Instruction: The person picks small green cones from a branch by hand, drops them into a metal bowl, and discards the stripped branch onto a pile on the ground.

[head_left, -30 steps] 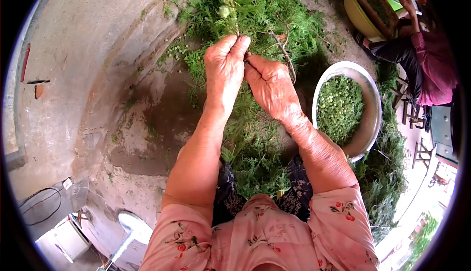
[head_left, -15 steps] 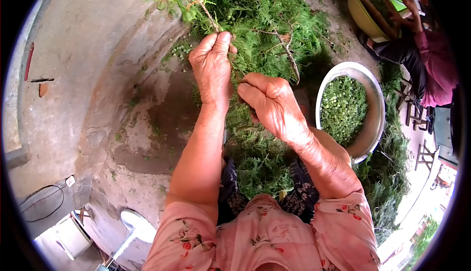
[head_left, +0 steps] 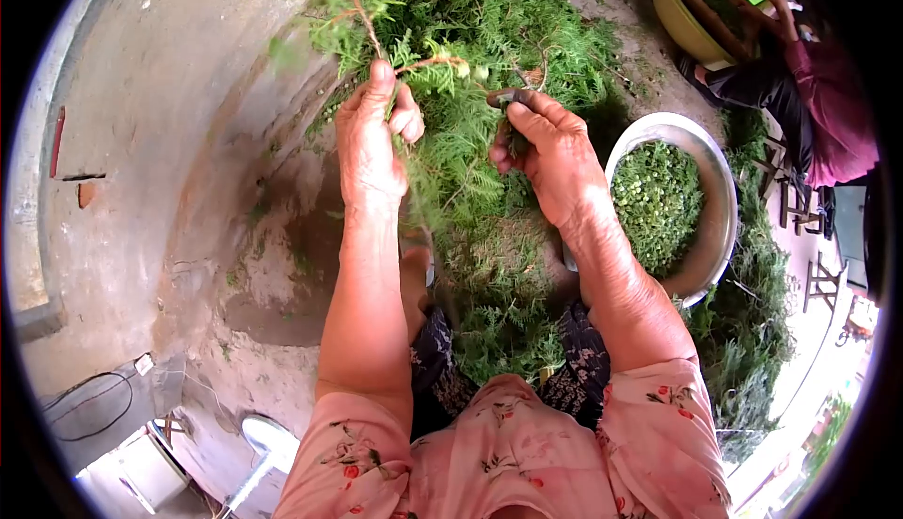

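Foliage heap [head_left: 508, 39] is spread over the concrete ground [head_left: 169, 96] ahead of the knees, w/ more of it lying across the lap [head_left: 499, 322]. Metal bowl [head_left: 720, 190] is set to the R, just beside the R forearm, and is approx. half filled w/ small green bits [head_left: 654, 199].

L hand [head_left: 372, 143] is raised over the heap's left edge. Its fingers are closed tight round the stem of a sprig [head_left: 353, 7], which is held upright w/ the tip pointing away from the body. R hand [head_left: 555, 157] is held level w/ it, near but apart. Thumb and forefinger are bent round a short dark piece [head_left: 508, 96]; whether it is twig or tool cannot be told.

Procedure (judged): the sprig is being picked over. The stem is best pinched low, so the fronds are left free. Pickings are best carried straight over the bowl rim, so nothing is lost in the lap.

Obstructions: the bowl's near rim is partly hidden by the R forearm, and it could be knocked by an elbow swing. A co-worker [head_left: 828, 96] is seated at far R by a yellow basin [head_left: 682, 25], well apart. A stool [head_left: 818, 284] is placed beyond the bowl.
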Available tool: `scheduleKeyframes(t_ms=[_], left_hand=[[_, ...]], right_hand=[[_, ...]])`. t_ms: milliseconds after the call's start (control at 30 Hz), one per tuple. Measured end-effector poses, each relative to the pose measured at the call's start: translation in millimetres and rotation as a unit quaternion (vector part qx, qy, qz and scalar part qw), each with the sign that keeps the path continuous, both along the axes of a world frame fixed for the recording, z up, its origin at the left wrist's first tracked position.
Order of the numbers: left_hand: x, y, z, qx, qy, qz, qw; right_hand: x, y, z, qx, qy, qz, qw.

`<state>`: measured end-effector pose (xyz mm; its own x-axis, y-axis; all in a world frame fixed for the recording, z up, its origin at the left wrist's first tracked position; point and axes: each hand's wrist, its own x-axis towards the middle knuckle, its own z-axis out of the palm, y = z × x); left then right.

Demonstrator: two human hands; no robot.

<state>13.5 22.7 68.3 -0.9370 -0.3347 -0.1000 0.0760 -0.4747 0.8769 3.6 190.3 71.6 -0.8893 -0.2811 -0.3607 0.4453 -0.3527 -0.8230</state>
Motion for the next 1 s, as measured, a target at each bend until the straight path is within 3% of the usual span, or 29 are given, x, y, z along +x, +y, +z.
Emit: scheduleKeyframes(t_ms=[200, 267, 367, 500, 533, 600, 667, 733, 800, 867, 933, 967, 1000], left_hand=[[3.1, 2.3, 3.5, -0.019, 0.013, -0.125, 0.992], [4.1, 5.0, 3.8, -0.008, 0.002, -0.146, 0.989], [4.2, 8.3, 1.4, 0.04, 0.024, -0.246, 0.968], [2.3, 13.1, -1.9, 0.046, -0.027, -0.269, 0.962], [2.4, 14.8, 0.5, 0.046, -0.028, -0.269, 0.962], [2.7, 20.1, 7.6, -0.065, -0.086, -0.194, 0.975], [3.0, 20.9, 7.5, -0.065, -0.092, -0.183, 0.977], [2.4, 26.5, 8.6, -0.169, -0.12, -0.108, 0.972], [2.5, 29.2, -4.2, -0.198, -0.079, -0.074, 0.974], [2.4, 28.2, -8.1, -0.304, -0.071, -0.062, 0.948], [2.8, 29.2, -7.4, -0.329, -0.054, -0.048, 0.942], [3.2, 29.5, -7.1, -0.375, -0.024, -0.031, 0.926], [3.4, 29.6, -7.1, -0.42, 0.006, -0.013, 0.907]], right_hand=[[-19.2, 7.5, -7.0, -0.076, -0.02, -0.055, 0.995], [-24.6, 6.5, -15.5, -0.051, 0.094, -0.087, 0.99], [-29.8, 1.1, -16.4, -0.021, 0.102, -0.079, 0.991], [-19.4, -8.9, -6.5, 0.038, 0.077, -0.027, 0.996], [-14.0, -10.4, -1.6, 0.026, 0.044, -0.016, 0.999], [-11.1, -10.0, -1.1, 0.054, 0.034, 0.015, 0.998], [-11.0, -9.2, -6.8, 0.035, 0.089, 0.037, 0.995], [-13.3, -11.0, -11.3, 0.007, 0.106, 0.037, 0.994], [-16.8, -8.4, -21.3, 0.166, 0.247, 0.07, 0.952], [-17.1, -6.5, -16.5, 0.203, 0.248, 0.064, 0.945], [-18.9, -3.3, -13.0, 0.243, 0.249, 0.094, 0.933], [-20.9, -0.6, -12.0, 0.31, 0.284, 0.12, 0.899], [-20.9, -0.4, -10.3, 0.311, 0.283, 0.12, 0.899]])
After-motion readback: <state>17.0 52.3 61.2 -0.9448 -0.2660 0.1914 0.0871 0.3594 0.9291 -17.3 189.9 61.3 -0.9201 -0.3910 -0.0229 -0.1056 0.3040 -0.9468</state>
